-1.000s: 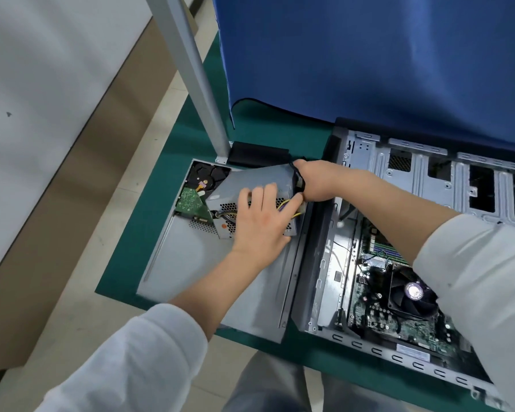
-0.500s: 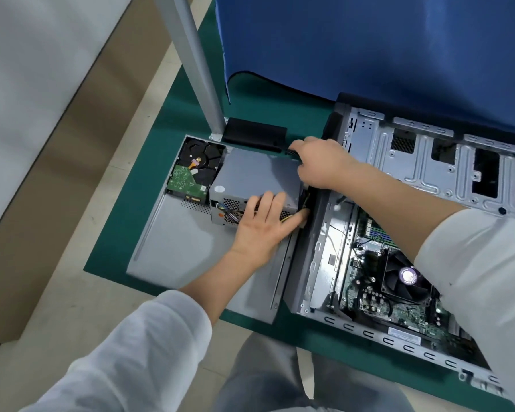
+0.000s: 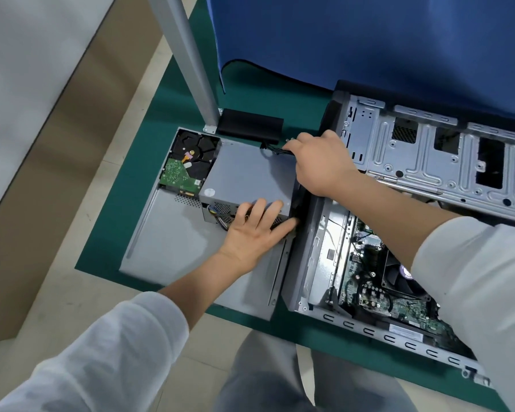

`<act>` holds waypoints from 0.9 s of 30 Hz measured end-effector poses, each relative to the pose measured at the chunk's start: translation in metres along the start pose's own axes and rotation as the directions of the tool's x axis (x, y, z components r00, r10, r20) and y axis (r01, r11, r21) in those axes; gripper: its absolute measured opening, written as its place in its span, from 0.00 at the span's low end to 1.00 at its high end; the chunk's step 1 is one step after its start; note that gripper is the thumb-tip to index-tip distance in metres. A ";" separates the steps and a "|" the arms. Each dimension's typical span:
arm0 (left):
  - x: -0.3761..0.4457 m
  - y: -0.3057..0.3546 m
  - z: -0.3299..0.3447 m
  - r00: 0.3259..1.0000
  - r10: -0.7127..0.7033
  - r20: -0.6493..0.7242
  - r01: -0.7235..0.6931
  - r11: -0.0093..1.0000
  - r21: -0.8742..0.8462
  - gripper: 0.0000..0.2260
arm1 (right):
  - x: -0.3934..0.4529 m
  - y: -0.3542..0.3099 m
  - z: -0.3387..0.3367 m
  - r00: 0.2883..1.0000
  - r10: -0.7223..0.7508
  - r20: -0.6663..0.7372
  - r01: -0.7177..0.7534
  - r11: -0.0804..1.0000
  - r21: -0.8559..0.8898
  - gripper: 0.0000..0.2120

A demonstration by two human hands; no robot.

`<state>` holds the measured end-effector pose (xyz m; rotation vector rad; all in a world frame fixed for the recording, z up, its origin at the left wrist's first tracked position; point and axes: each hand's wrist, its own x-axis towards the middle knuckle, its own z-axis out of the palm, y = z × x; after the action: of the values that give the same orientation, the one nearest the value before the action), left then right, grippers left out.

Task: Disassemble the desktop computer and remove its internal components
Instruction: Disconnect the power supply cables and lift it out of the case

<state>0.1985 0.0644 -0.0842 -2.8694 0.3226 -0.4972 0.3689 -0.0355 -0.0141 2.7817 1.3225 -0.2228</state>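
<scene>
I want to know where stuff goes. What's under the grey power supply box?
The power supply sits on the grey side panel, beside the hard drive. The panel right beneath it is covered, so nothing more shows.

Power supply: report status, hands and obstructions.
Left hand flat against power supply near face. Right hand gripping its black cable bundle. Unit sits on side panel, beside hard drive. Nothing blocking.

Matt grey sheet-metal power supply [image 3: 250, 173] lies on a smooth painted metal panel [image 3: 167, 242]; the green mat [image 3: 125, 203] looks dull, rubbery.
</scene>
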 end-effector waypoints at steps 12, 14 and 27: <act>0.003 -0.013 -0.009 0.995 0.026 -0.091 -0.036 0.993 -0.110 0.28 | 0.001 0.002 0.003 0.999 0.018 -0.043 -0.015 0.998 0.057 0.22; 0.004 -0.018 -0.010 0.992 -0.012 -0.127 -0.004 0.992 -0.125 0.28 | 0.001 0.002 0.003 0.998 0.020 -0.058 -0.016 0.997 0.070 0.22; 0.022 -0.039 -0.021 0.998 0.023 -0.066 -0.030 0.994 -0.105 0.23 | 0.001 0.002 0.000 0.999 0.013 -0.038 -0.011 0.999 0.038 0.26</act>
<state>0.2185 0.0927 -0.0489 -2.9512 0.4096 -0.5866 0.3712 -0.0354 -0.0141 2.8382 1.3234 -0.1965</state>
